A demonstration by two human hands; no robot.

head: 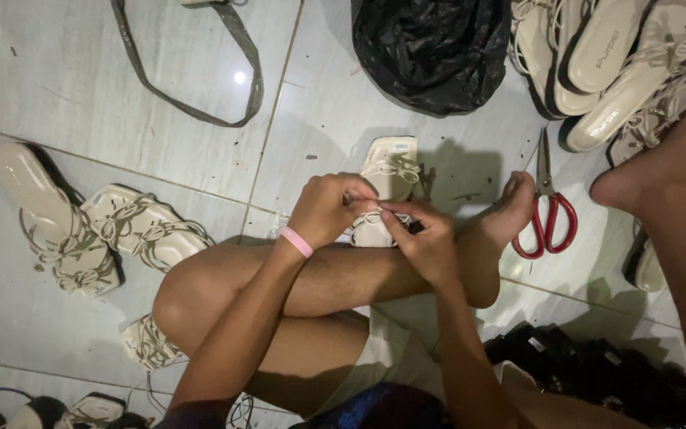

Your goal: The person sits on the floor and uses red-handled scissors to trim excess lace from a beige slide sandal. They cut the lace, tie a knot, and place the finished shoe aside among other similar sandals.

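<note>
Here, on the tiled floor (65, 79), by a black bag (430, 48) and a pile of sandals (613, 63), both hands, left (329, 208) and right (422, 238), pinch the straps of a cream sandal (389, 171) near red scissors (548, 218).
</note>
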